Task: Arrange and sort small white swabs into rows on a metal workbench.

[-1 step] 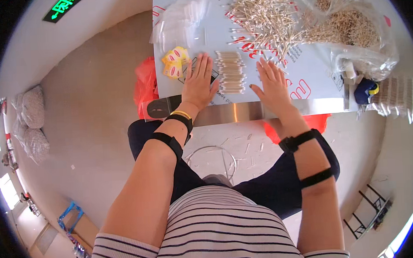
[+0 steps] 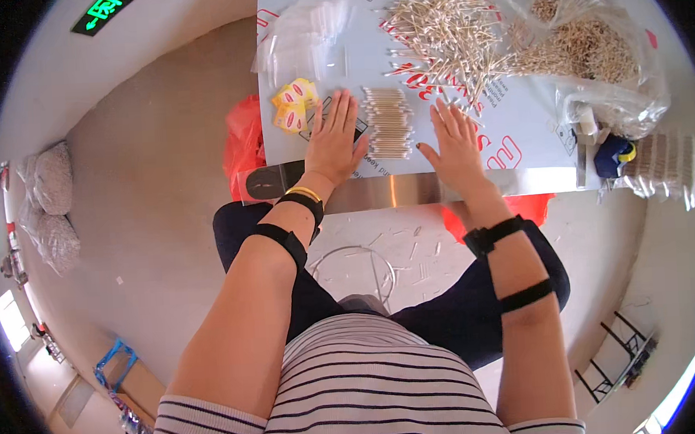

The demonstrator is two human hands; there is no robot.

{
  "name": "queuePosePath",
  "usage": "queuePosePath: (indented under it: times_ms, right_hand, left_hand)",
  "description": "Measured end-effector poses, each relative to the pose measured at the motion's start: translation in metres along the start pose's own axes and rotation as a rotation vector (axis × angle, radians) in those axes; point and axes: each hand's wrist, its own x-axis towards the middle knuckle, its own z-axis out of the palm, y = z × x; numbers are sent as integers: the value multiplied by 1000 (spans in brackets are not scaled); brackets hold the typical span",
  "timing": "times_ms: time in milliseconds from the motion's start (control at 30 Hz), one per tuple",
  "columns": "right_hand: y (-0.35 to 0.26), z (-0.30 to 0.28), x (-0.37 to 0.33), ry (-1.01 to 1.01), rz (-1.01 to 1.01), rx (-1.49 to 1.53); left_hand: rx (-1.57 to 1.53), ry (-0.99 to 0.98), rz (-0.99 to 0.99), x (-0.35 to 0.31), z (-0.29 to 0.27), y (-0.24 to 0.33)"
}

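Both palms lie flat on the table [image 2: 439, 161], one on each side of a neat stack of cotton swabs [image 2: 388, 123] laid side by side. My left hand [image 2: 334, 143] is open and holds nothing; its fingers point away from me, close to the yellow printed cards [image 2: 294, 104]. On the other side, my right hand [image 2: 457, 142] is likewise open, thumb spread toward the stack, fingertips near a few stray swabs. Beyond it spreads a large loose heap of cotton swabs [image 2: 441, 31].
Clear plastic bags [image 2: 307, 40] lie at the far left. A big transparent bag of swabs [image 2: 594, 47] slumps at the right, near a dark blue tape dispenser [image 2: 615, 154] and packed swabs [image 2: 663, 161]. Red plastic [image 2: 243, 148] hangs beside the table's left edge.
My right hand and forearm have shifted very slightly to the left. The left hand stays in place.
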Motion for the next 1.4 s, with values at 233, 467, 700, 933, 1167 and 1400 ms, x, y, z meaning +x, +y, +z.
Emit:
queuePosePath:
  times_ms: [233, 467, 700, 933, 1167, 1400]
  right_hand:
    - [-36, 33, 12, 113, 112, -7]
    - [-44, 42, 14, 127, 162, -18]
    - [-49, 42, 15, 127, 157, -22]
    - [-51, 47, 17, 135, 155, -76]
    - [-54, 45, 19, 117, 168, -66]
    - [-61, 43, 22, 58, 198, -109]
  left_hand:
    - [-24, 9, 1, -1, -1, -4]
    - [-27, -7, 5, 1, -1, -3]
    - [-5, -18, 12, 1, -3, -2]
    - [10, -22, 17, 2, -4, -1]
    - [15, -8, 21, 3, -6, 1]
    - [49, -4, 14, -2, -5, 2]
